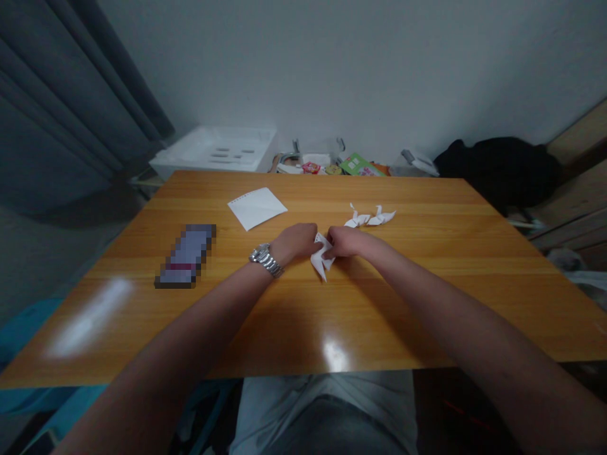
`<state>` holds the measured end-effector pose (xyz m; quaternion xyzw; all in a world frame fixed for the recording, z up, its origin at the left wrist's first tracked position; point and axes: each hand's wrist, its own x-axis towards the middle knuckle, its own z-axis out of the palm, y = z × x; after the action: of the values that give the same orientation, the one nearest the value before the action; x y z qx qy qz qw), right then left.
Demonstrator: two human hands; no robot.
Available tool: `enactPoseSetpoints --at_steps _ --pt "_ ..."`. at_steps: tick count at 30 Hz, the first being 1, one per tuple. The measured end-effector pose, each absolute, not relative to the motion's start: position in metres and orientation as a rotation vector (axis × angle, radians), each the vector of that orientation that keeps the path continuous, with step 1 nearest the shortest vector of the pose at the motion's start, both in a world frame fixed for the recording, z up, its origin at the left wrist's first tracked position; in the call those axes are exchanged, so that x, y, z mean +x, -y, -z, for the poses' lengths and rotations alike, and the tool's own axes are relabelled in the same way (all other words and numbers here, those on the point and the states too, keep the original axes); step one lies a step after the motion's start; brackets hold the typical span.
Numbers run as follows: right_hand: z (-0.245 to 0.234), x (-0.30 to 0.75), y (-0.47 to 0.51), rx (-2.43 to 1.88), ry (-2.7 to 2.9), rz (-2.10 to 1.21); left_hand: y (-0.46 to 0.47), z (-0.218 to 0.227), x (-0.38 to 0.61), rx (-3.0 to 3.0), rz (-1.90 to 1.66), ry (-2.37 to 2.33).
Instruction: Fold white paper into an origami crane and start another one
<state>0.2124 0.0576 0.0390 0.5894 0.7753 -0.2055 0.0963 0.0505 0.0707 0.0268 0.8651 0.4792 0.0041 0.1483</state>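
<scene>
A partly folded piece of white paper (320,259) is between my two hands above the middle of the wooden table. My left hand (298,241), with a metal watch on the wrist, is closed on the paper's left side. On its right side, my right hand (348,241) pinches the same paper with bent fingers. One pointed flap of the paper sticks out toward me. Just beyond my right hand, two folded paper cranes (381,216) rest side by side, the left one partly behind that hand. Some of my fingertips are hidden.
A sheet of white paper (257,208) with a perforated edge lies at the back left of the table (408,303). A pixelated phone-like object (187,256) is at the left. Behind the table are a white plastic tray (190,148), a green packet (360,165) and a black cloth-like heap (497,167).
</scene>
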Motion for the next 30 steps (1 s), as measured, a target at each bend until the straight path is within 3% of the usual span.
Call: enactPoseSetpoints --at_steps 21,30 --pt "-0.057 0.207 -0.051 1.688 -2.253 0.603 -0.083 -0.018 0.037 2.491 0.029 -1.25" --pt "-0.039 0.224 -0.045 1.742 -2.47 0.636 -0.07 -0.01 0.029 2.4 -0.282 -1.039"
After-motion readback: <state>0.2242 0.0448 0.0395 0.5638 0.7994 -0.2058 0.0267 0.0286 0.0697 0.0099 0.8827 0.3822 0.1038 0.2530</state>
